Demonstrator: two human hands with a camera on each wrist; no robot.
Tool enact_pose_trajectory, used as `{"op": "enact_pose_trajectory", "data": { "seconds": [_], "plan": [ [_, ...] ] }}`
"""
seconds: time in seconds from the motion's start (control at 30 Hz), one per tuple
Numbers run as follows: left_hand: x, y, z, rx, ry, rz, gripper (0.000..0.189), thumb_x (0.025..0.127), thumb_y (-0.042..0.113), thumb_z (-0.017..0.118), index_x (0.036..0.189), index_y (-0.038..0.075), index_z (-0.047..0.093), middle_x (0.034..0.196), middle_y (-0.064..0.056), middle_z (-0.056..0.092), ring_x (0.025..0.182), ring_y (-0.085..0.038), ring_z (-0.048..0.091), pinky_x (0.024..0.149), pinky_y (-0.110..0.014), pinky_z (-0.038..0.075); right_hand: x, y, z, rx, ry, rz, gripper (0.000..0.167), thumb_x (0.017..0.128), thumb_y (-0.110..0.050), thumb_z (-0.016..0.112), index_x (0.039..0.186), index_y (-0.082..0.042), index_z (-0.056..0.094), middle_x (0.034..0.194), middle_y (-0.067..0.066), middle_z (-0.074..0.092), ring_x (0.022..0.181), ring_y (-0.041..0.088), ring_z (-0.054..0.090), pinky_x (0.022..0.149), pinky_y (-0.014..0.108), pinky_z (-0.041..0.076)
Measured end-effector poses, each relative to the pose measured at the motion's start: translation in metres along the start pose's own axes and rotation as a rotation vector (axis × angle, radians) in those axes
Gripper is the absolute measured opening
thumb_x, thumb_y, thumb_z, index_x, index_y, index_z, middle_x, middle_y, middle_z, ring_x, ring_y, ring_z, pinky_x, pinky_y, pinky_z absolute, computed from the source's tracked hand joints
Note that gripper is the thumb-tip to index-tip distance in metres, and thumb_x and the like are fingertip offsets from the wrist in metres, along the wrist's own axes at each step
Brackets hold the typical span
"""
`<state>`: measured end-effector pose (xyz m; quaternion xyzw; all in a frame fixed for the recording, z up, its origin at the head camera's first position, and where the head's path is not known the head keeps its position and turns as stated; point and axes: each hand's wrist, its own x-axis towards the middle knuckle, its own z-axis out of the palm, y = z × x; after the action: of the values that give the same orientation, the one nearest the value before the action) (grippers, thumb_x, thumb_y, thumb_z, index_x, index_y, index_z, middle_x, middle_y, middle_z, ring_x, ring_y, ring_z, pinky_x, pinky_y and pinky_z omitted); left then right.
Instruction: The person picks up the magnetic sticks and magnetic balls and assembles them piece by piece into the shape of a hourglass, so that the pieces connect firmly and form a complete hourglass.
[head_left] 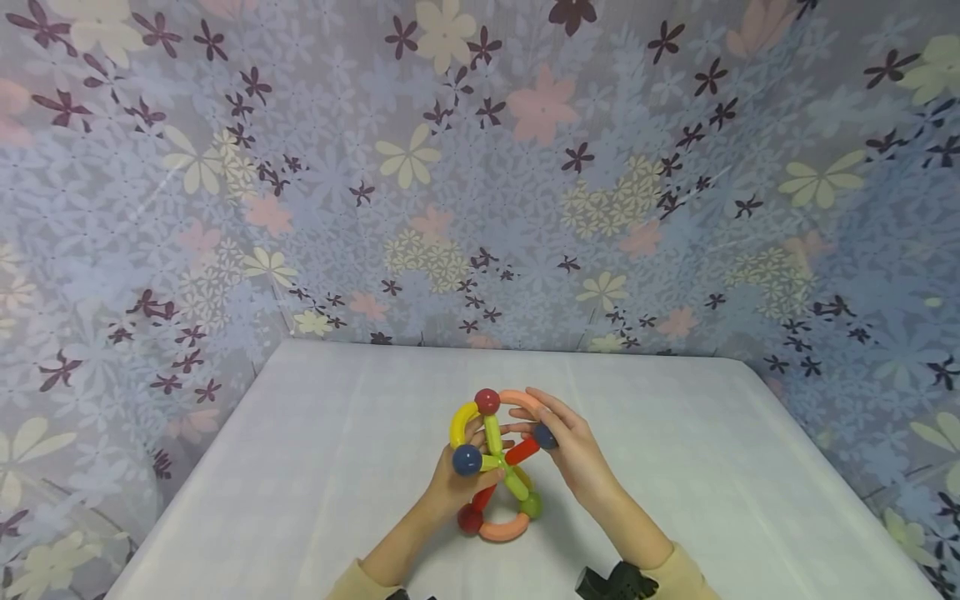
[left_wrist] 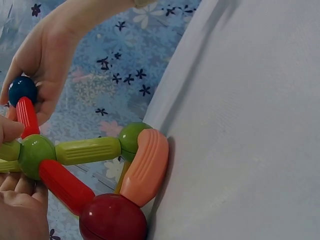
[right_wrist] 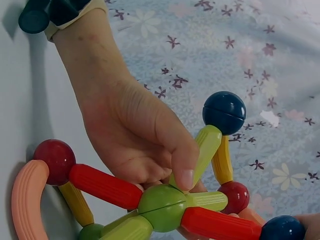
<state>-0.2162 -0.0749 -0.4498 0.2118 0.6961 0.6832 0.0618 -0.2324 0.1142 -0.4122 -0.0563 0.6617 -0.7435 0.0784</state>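
Note:
A toy frame of coloured sticks and balls stands on the table in front of me. Its hub is a green ball (right_wrist: 162, 207), with red sticks (right_wrist: 105, 186) and light green sticks (left_wrist: 88, 151) spreading from it. My left hand (head_left: 448, 487) grips the frame at the light green stick beside the hub, thumb in front. My right hand (head_left: 583, 454) pinches the right blue ball (left_wrist: 22, 90), fingers along the upper orange curved stick (head_left: 517, 398). A red ball (head_left: 487, 402) tops the frame. Another blue ball (head_left: 467, 459) and a yellow curved stick (head_left: 459, 425) are at left.
The frame's lower loop has a dark red ball (left_wrist: 113, 217), a green ball (head_left: 531, 505) and an orange curved stick (head_left: 505, 529) low over the white table (head_left: 330, 450). Flowered cloth (head_left: 480, 183) hangs behind the table. A black wrist device (head_left: 618, 582) shows below the right sleeve.

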Motion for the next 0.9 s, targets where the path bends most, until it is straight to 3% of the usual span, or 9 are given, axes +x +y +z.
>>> {"op": "enact_pose_trajectory", "data": {
  "seconds": [0.23, 0.37, 0.5, 0.7, 0.8, 0.9],
  "plan": [
    [0.001, 0.002, 0.0, 0.037, -0.017, 0.004, 0.079, 0.081, -0.007, 0.063, 0.147, -0.001, 0.02, 0.14, -0.022, 0.049, 0.126, -0.038, 0.051, 0.103, -0.03, 0.046, 0.006, -0.001, -0.002, 0.052, -0.019, 0.028, 0.046, 0.1, -0.027, 0.047, 0.141, -0.007, 0.042, 0.11, 0.0, 0.071, 0.095, 0.01, 0.068, 0.115, 0.05, 0.029],
    [0.003, 0.005, -0.001, 0.162, -0.056, 0.01, 0.085, 0.079, -0.006, 0.064, 0.148, -0.001, 0.014, 0.133, -0.019, 0.055, 0.12, -0.035, 0.056, 0.104, -0.032, 0.045, 0.013, 0.001, -0.008, 0.002, -0.049, 0.044, 0.052, 0.101, -0.04, 0.041, 0.14, -0.007, 0.043, 0.112, 0.0, 0.07, 0.098, 0.012, 0.068, 0.114, 0.053, 0.029],
    [0.008, 0.002, 0.0, 0.286, -0.06, -0.006, 0.077, 0.081, 0.001, 0.068, 0.145, 0.003, 0.025, 0.124, -0.013, 0.063, 0.113, -0.028, 0.059, 0.105, -0.042, 0.045, 0.032, 0.007, -0.02, -0.073, -0.073, 0.087, 0.059, 0.1, -0.049, 0.034, 0.136, -0.005, 0.049, 0.119, 0.007, 0.068, 0.102, 0.017, 0.066, 0.109, 0.054, 0.034],
    [0.018, -0.024, -0.008, 0.509, -0.015, 0.041, 0.055, 0.079, 0.019, 0.076, 0.126, 0.007, 0.051, 0.12, -0.007, 0.064, 0.118, -0.025, 0.057, 0.107, -0.053, 0.039, 0.073, 0.028, -0.031, -0.202, -0.141, 0.152, 0.048, 0.097, -0.031, 0.047, 0.134, 0.0, 0.051, 0.125, 0.02, 0.062, 0.111, 0.034, 0.062, 0.103, 0.053, 0.043],
    [0.019, -0.029, -0.011, 0.537, -0.015, 0.04, 0.048, 0.078, 0.022, 0.077, 0.119, 0.007, 0.057, 0.123, -0.007, 0.062, 0.119, -0.024, 0.055, 0.107, -0.052, 0.039, 0.082, 0.032, -0.028, -0.242, -0.241, 0.108, 0.053, 0.094, -0.032, 0.052, 0.135, 0.001, 0.049, 0.13, 0.024, 0.057, 0.12, 0.042, 0.054, 0.103, 0.054, 0.043],
    [0.014, -0.031, -0.012, 0.497, 0.006, 0.022, 0.05, 0.077, 0.023, 0.078, 0.119, 0.007, 0.056, 0.119, -0.005, 0.065, 0.113, -0.022, 0.059, 0.105, -0.047, 0.043, 0.079, 0.024, -0.02, -0.263, -0.337, 0.083, 0.063, 0.088, -0.042, 0.06, 0.134, -0.001, 0.051, 0.133, 0.022, 0.056, 0.123, 0.045, 0.051, 0.103, 0.055, 0.042]
  ]
}}
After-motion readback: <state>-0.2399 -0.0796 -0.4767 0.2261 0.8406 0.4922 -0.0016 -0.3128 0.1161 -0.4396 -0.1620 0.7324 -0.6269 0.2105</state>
